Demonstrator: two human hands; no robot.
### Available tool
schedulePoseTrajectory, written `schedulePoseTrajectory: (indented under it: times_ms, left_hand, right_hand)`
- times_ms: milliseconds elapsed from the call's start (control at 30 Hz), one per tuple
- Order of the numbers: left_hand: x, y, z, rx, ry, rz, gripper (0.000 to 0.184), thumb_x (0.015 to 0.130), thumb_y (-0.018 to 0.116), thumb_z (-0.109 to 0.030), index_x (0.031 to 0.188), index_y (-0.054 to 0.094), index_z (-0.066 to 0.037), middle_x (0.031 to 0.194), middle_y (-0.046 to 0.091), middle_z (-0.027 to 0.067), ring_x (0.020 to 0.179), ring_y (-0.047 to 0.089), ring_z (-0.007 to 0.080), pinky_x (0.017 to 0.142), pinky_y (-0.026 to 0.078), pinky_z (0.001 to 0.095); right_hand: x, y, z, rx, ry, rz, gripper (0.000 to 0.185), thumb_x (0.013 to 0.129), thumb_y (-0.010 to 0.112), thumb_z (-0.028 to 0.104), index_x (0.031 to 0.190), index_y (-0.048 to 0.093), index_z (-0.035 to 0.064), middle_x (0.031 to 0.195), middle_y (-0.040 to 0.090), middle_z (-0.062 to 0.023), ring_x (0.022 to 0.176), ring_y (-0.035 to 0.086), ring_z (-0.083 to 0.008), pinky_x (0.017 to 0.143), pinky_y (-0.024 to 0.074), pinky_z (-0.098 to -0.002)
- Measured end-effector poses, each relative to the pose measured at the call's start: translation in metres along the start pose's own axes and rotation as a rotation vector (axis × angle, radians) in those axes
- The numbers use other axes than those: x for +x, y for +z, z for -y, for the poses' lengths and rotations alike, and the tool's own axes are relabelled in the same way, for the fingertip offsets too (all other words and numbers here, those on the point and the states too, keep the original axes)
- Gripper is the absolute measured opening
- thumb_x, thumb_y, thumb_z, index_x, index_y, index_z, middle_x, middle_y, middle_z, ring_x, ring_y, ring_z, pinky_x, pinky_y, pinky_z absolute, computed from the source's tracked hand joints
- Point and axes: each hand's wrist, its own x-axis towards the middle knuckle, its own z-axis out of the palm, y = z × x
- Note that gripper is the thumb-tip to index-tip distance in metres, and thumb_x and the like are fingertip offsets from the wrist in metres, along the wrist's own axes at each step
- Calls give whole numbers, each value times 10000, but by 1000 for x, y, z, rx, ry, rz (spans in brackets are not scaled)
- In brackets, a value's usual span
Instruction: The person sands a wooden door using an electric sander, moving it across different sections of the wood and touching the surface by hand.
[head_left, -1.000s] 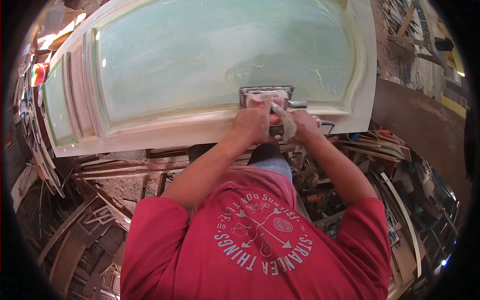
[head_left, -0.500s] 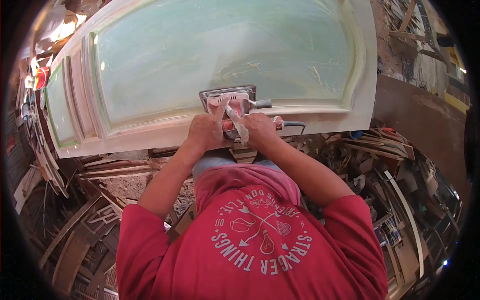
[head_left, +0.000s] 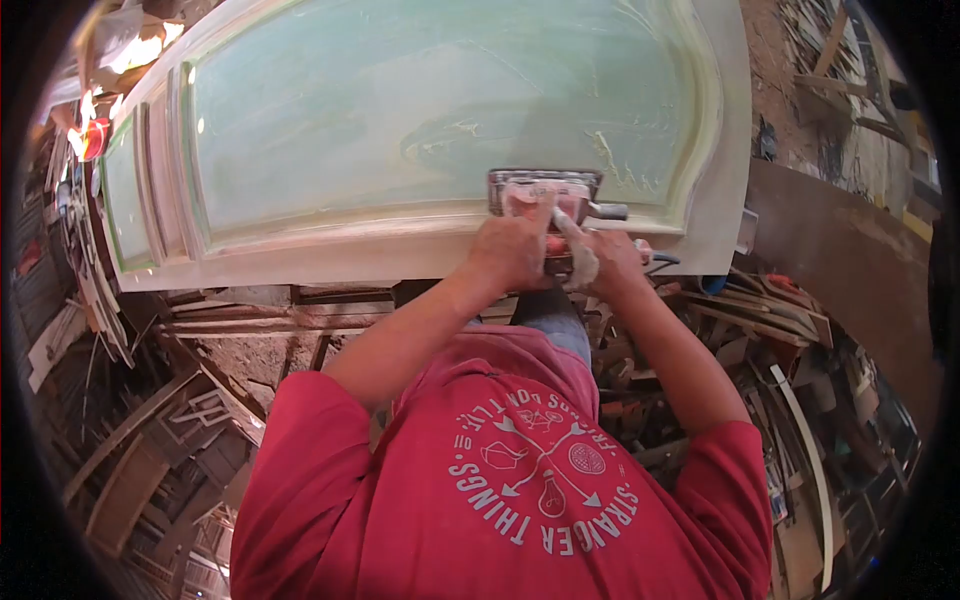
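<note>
A dusty red power sander (head_left: 548, 197) with a dark rectangular base rests on the near edge of a pale green panelled door (head_left: 330, 120), over its lower moulding. My left hand (head_left: 512, 250) is wrapped round the sander's left side. On the right side of the tool, my right hand (head_left: 608, 262) is closed round its body, beside a grey stub pipe. A dusty pale strip of cloth or tape hangs between my hands. The dark cable leaves the sander to the right of my right hand. Yellowish scratches and streaks mark the door's green surface.
Scrap wood strips (head_left: 755, 310) are piled under and to the right of the door. A brown board (head_left: 840, 235) leans at the right. A red container (head_left: 92, 139) stands beyond the door's left end. More wood pieces (head_left: 130, 490) lie at the lower left.
Between one second and half a second ago the sander and both hands moved left; since then they have moved back right along the door's near edge. Both hands have kept their hold.
</note>
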Motion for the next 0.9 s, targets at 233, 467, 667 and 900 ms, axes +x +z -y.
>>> schedulePoseTrajectory:
  times_ms: [233, 467, 667, 900]
  left_hand:
    - [58, 54, -72, -70, 17, -44, 1140, 778, 871, -436, 1644, 326, 66, 914, 782, 224, 798, 785, 402, 723, 631, 496]
    - [72, 50, -99, -88, 67, -69, 945, 868, 795, -369, 1595, 398, 85, 941, 795, 215, 795, 804, 346, 721, 641, 438]
    - [44, 38, -59, -140, 31, -89, 1124, 783, 879, -445, 1645, 330, 25, 901, 787, 188, 764, 788, 380, 683, 632, 484]
    - [-15, -2, 17, -51, 9, -19, 1264, 690, 944, -486, 1668, 312, 3, 943, 792, 195, 828, 793, 386, 737, 632, 502]
  right_hand:
    - [-48, -3, -95, -21, 0, -78, 973, 725, 829, 261, 1625, 480, 147, 975, 774, -204, 911, 755, -421, 821, 580, -523]
    - [-57, -21, -116, 30, 57, -28, 1000, 708, 876, 325, 1622, 495, 184, 1090, 781, -212, 982, 748, -441, 860, 590, -529]
    - [-36, -14, -73, -29, 30, -13, 1016, 725, 874, 349, 1640, 463, 183, 950, 771, -191, 873, 755, -416, 795, 588, -534]
    - [3, 3, 12, -54, -32, -7, 979, 758, 796, 260, 1660, 426, 166, 881, 764, -155, 802, 752, -385, 720, 580, -510]
